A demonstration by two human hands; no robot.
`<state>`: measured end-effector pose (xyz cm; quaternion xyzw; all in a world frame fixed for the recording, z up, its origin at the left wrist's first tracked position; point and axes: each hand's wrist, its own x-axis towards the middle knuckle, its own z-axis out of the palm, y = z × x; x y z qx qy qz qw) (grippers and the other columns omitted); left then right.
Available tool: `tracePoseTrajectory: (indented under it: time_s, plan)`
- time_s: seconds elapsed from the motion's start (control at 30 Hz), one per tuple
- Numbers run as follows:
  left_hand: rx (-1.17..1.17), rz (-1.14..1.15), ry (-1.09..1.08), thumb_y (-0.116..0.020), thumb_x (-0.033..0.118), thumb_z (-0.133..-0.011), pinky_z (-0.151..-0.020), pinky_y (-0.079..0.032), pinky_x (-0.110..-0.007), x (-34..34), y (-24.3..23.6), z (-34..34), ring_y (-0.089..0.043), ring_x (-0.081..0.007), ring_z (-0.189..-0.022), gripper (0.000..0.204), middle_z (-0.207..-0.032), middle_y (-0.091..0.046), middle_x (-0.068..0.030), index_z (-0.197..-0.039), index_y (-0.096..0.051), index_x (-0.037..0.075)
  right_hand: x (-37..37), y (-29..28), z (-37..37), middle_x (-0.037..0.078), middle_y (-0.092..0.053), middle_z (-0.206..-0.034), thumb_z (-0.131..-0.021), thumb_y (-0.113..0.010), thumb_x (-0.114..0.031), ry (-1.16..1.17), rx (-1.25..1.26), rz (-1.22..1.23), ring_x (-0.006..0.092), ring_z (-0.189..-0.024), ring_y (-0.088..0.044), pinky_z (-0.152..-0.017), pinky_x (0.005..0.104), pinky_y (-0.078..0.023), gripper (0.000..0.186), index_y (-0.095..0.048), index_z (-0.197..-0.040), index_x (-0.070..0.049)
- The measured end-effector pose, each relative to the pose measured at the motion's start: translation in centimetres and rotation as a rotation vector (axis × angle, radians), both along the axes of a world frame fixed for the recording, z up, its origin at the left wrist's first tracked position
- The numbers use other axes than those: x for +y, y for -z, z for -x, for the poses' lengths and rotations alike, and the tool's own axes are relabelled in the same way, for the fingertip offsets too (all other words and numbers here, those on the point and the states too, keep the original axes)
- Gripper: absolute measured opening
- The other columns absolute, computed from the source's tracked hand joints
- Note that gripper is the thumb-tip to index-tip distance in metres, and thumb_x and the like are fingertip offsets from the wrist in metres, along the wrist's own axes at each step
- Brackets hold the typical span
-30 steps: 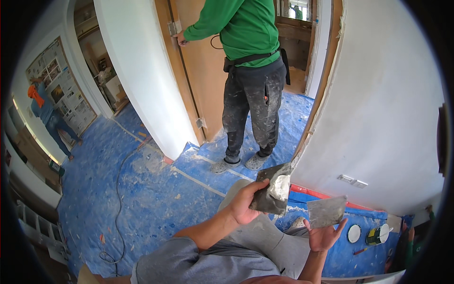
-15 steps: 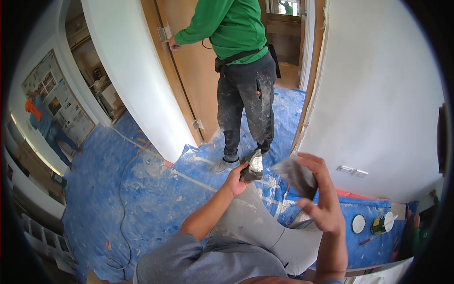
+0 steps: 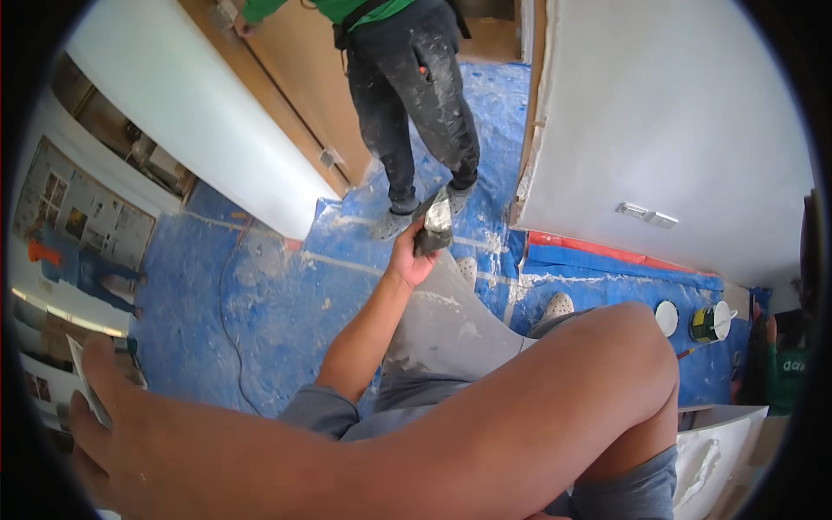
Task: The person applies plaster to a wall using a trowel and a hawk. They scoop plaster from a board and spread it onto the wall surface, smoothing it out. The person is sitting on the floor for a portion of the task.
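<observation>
My left hand [image 3: 408, 260] grips a dark flat metal plate [image 3: 426, 240] with white compound on it, held out above my grey-clad leg. My right arm crosses the lower foreground to the far left, where my blurred right hand [image 3: 108, 429] holds a thin flat scraper blade [image 3: 85, 373], seen almost edge-on.
A co-worker in green [image 3: 407, 95] stands at a wooden door [image 3: 295, 74]; an orange-capped worker [image 3: 82, 264] is at the papered wall on the left. Cable crosses blue floor sheeting [image 3: 186, 312]. A bucket [image 3: 709, 322] and lid [image 3: 666, 318] lie right. Another person [image 3: 784, 364] is far right.
My right hand has swept with its blade from the right across my body to the lower left. My left hand and plate have risen in the picture, as the view has shifted.
</observation>
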<state>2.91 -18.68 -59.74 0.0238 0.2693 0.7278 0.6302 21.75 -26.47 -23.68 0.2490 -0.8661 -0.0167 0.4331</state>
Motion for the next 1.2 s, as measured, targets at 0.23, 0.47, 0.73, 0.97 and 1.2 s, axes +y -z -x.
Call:
tracePoseTrajectory:
  time_s: [0.23, 0.47, 0.73, 0.97, 1.2]
  plan:
    - [-0.036, -0.09, 0.079, -0.063, 0.026, -0.1, -0.065, -0.058, -0.03, 1.5, 2.2, 0.9, -0.073, -0.0156, -0.086, 0.022, -0.102, -0.075, -0.0014, -0.115, -0.068, 0.011, -1.0, 0.7, 0.6, 0.014, -0.052, -0.141, -0.079, -0.076, -0.035, 0.104, 0.096, -0.095, 0.0352, -0.135, -0.049, -0.101, 0.0521, -0.044, 0.057, -0.062, -0.131, -0.014]
    - [-0.058, -0.12, 0.085, -0.061, 0.022, -0.101, -0.061, -0.061, -0.03, 1.3, 1.7, 0.5, -0.074, -0.0174, -0.087, 0.023, -0.104, -0.075, -0.0053, -0.118, -0.067, 0.007, -1.5, 1.1, -0.4, 0.012, -0.054, -0.141, -0.081, -0.074, -0.034, 0.167, 0.113, -0.134, 0.0344, -0.135, -0.049, -0.101, 0.0525, -0.044, 0.053, -0.063, -0.129, -0.016]
    - [-0.031, -0.154, 0.112, -0.059, 0.025, -0.102, -0.071, -0.06, -0.033, 1.1, 1.3, 0.7, -0.073, -0.0175, -0.093, 0.028, -0.109, -0.074, -0.0041, -0.124, -0.064, 0.008, -1.2, 1.8, -1.1, 0.009, -0.055, -0.14, -0.082, -0.073, -0.033, 0.244, 0.156, -0.18, 0.0335, -0.135, -0.05, -0.1, 0.053, -0.044, 0.048, -0.065, -0.127, -0.019]
    - [-0.085, -0.195, 0.133, -0.059, 0.023, -0.102, -0.079, -0.061, -0.032, 1.3, 2.3, 0.7, -0.073, -0.0203, -0.097, 0.029, -0.111, -0.073, -0.0067, -0.125, -0.062, 0.006, 0.4, 2.5, -2.7, 0.006, -0.057, -0.14, -0.083, -0.072, -0.033, 0.325, 0.135, -0.177, 0.0328, -0.135, -0.051, -0.099, 0.0535, -0.045, 0.045, -0.066, -0.126, -0.022]
    - [0.116, -0.071, 0.031, -0.058, 0.025, -0.102, -0.085, -0.06, -0.039, -0.1, -1.0, -1.5, -0.073, -0.023, -0.1, 0.031, -0.114, -0.073, -0.0082, -0.126, -0.062, 0.005, 6.8, 2.3, -7.6, 0.013, -0.057, -0.14, -0.088, -0.063, -0.048, 0.476, -0.367, 0.108, 0.0382, -0.134, -0.051, -0.101, 0.0553, -0.043, 0.052, -0.066, -0.133, -0.021]
